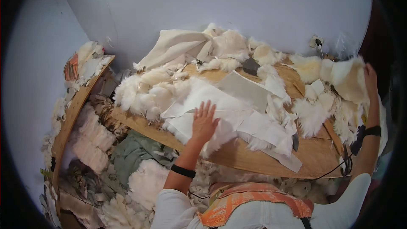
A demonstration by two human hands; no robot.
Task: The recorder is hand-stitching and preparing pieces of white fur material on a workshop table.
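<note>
My left hand (204, 124) lies palm down with its fingers stretched out on a white piece of sheepskin (231, 115), whose pale skin side is up and whose wool shows at the edges. Beyond that piece lies a flat grey sheet (248, 90). Far to the right, my right hand (370, 78) is closed on the edge of a cream sheepskin (348, 80), which hangs up from the heap there. The fingertips of that hand are partly hidden.
Sheepskins (154, 87) heap along the wooden table (224, 156). A wooden strip (333, 138) and a black cable (328, 174) lie at right. Wool scraps (148, 182) and green cloth (136, 150) pile below; another wooden board (70, 127) stands left. A plug (319, 42) sits in the wall.
</note>
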